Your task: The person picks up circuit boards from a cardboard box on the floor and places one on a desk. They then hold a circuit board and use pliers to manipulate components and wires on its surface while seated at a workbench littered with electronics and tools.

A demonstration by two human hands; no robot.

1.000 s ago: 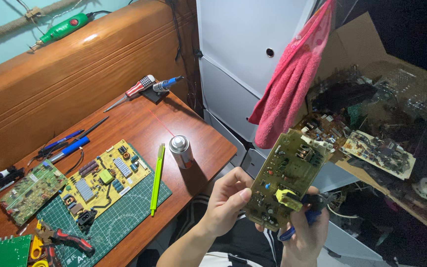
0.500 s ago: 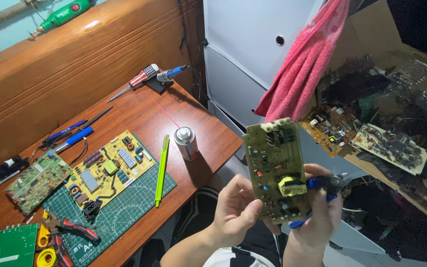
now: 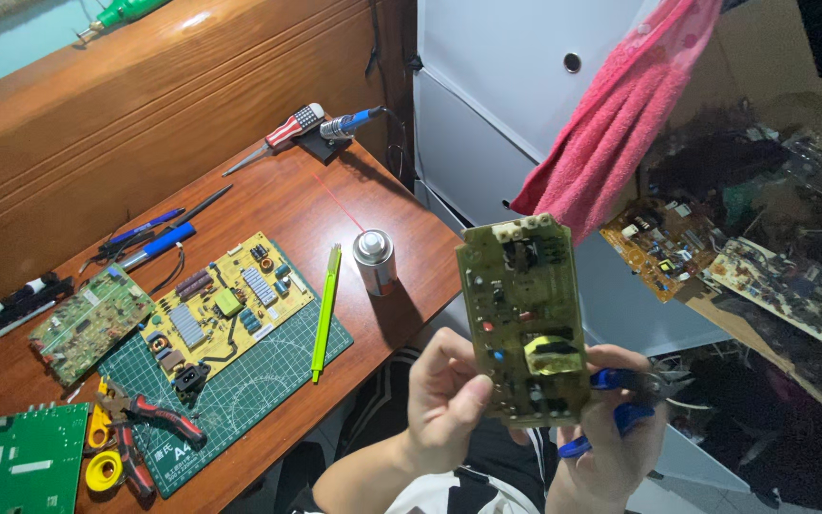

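Head view | left hand [image 3: 444, 400] pinches the lower edge of an upright olive-green circuit board [image 3: 525, 319] held off the desk's corner, above the lap | right hand [image 3: 611, 443] closed on blue-handled pliers [image 3: 625, 405] behind the board | step, as I judge: inspecting parts; next needs steady jaw placement | board rigid, matte, studded; yellow transformer [image 3: 554, 354] blocky.

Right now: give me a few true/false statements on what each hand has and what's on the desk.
1. The left hand holds an upright green circuit board. True.
2. The right hand holds red-handled pliers. False: blue-handled pliers; the red-handled pliers lie on the desk.
3. The spray can stands upright on the wooden desk. True.
4. The yellow board lies on the pink towel. False: it lies on the green cutting mat.
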